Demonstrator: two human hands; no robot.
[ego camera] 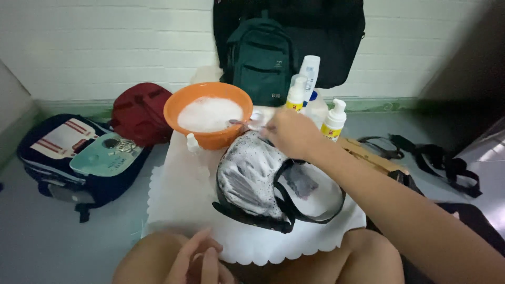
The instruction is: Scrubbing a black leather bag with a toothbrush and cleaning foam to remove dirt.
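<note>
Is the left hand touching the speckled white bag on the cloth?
Apart. The head view shows the left hand low by the knees, with bare white cloth between it and the speckled bag.

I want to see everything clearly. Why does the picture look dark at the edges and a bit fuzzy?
Head view: light is dim and bluish, the corners darken; the right hand near the orange bowl looks soft, the left hand at the bottom edge is blurred; the wall lines bend slightly.

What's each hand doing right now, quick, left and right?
Left hand: open, fingers loose, resting near the knee, holding nothing.
Right hand: closed on a brush by the orange bowl.
</note>
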